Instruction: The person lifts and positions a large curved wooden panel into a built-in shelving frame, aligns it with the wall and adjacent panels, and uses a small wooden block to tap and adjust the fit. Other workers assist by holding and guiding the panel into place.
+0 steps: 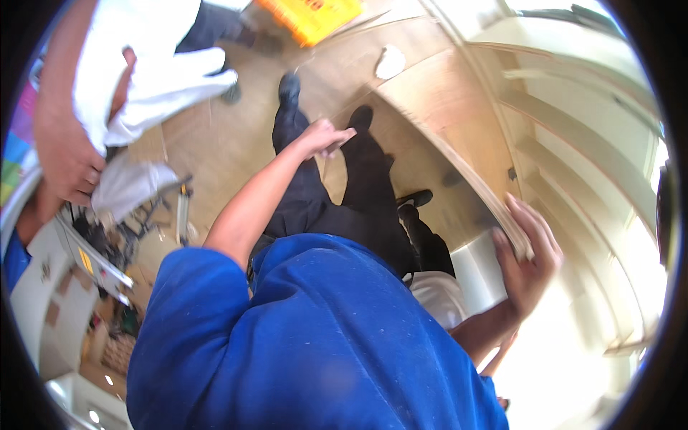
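Observation:
My left arm reaches forward over my dark trousers. My left hand (pixel 325 139) hangs in the air with its fingers curled in and one digit sticking out, and no object shows in it. On the right, my right hand (pixel 529 258) grips the near end of a long wooden board (pixel 469 172), thumb on one side of its pale edge and fingers on the other. The board's edge runs away from me toward the middle of the floor. Its lower part and my right elbow are hidden.
At the left stands a person in a white shirt (pixel 150 79). Another person in a white top (pixel 436 295) is close on my right, partly hidden. An orange-yellow case (pixel 308 18) and a white object (pixel 390 63) lie ahead. Tools (pixel 136 222) clutter the left floor; pale ribbed framing (pixel 573 136) curves along the right.

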Demonstrator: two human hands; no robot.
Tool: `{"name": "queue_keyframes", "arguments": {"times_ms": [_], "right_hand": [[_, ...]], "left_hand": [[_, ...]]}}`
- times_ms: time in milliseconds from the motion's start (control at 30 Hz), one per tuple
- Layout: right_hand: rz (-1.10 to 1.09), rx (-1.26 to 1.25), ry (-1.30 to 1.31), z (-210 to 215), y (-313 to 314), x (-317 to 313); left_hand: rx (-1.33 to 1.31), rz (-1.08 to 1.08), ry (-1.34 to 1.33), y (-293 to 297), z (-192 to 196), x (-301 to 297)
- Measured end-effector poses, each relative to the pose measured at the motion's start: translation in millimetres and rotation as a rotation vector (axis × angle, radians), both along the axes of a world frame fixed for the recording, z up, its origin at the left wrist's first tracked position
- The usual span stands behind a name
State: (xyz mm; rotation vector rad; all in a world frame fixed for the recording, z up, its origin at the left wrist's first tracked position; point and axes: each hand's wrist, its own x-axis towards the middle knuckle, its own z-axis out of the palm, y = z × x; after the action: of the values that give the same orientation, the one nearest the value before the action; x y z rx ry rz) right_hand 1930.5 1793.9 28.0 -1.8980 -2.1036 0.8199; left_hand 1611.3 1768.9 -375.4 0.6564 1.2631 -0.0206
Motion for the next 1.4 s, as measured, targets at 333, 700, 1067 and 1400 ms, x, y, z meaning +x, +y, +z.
{"name": "queue_keyframes", "arguments": {"times_ms": [333,700,1067,1400], "right_hand": [[-0.429,0.363,0.526,-23.3,-1.7,12.3],[-0.761,0.809,1.205,-69.2,-24.3,26.9],[-0.682,0.779,1.468,-38.1,-15.9,26.6],[-0.883,0.765,1.554,-42.7,-15.8,21.3]], "left_hand": [[0.269,0.211,-0.856,165.8,272.9,20.4],[-0.251,-0.379,-1.235,175.8,404.5,216.2],[-0.503,-0.436,-1.387,181.1,382.5,262.1],[-0.682,-0.272,-1.309,160.0,380.9,236.3]]}}
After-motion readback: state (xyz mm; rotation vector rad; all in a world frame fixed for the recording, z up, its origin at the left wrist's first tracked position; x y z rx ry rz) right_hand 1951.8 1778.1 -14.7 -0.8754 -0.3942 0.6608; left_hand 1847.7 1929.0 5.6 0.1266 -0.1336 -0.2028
